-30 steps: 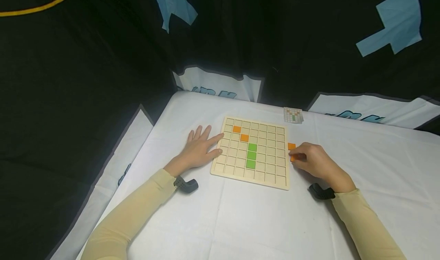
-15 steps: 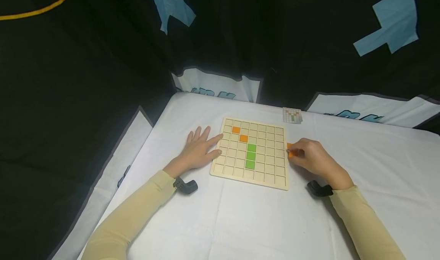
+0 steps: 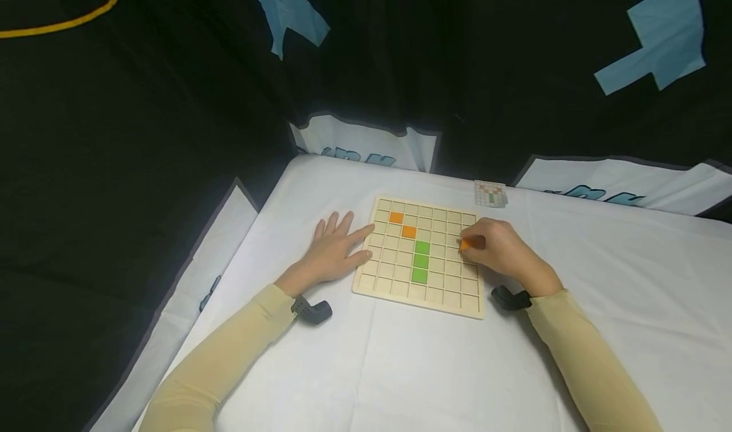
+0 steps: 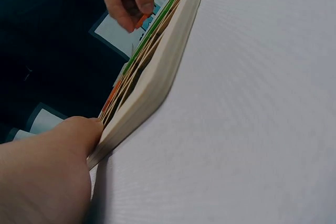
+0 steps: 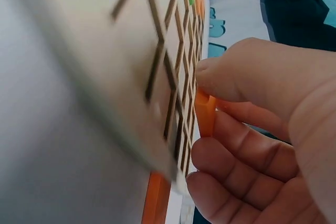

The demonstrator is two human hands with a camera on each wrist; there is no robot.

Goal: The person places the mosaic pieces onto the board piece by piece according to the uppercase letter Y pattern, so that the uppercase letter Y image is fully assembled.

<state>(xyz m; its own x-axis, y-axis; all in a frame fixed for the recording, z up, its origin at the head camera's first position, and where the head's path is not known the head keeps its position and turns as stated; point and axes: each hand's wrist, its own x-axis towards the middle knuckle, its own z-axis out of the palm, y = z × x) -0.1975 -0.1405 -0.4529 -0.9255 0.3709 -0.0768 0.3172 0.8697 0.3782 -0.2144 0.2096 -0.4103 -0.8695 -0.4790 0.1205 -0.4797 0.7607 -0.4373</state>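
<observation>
A square wooden grid board (image 3: 434, 297) lies on the white cloth. Several square tiles sit in its cells: two orange tiles (image 3: 408, 231) step diagonally toward a column of three green tiles (image 3: 420, 260). My left hand (image 3: 332, 254) is spread flat, thumb and index finger touching the board's left edge. Over the right side of the board, my right hand (image 3: 499, 246) pinches an orange tile (image 5: 206, 114) between thumb and fingers. In the right wrist view another orange tile (image 5: 156, 199) lies beside the board's edge; my right hand hides it in the head view.
A small card (image 3: 490, 194) with a printed grid pattern lies beyond the board's far right corner. White cloth (image 3: 400, 368) covers the table. A black curtain (image 3: 389, 82) with blue tape patches rises behind it.
My right hand has picked up an orange tile from beside the board and moved left over the board's right columns. The left hand has stayed in place.
</observation>
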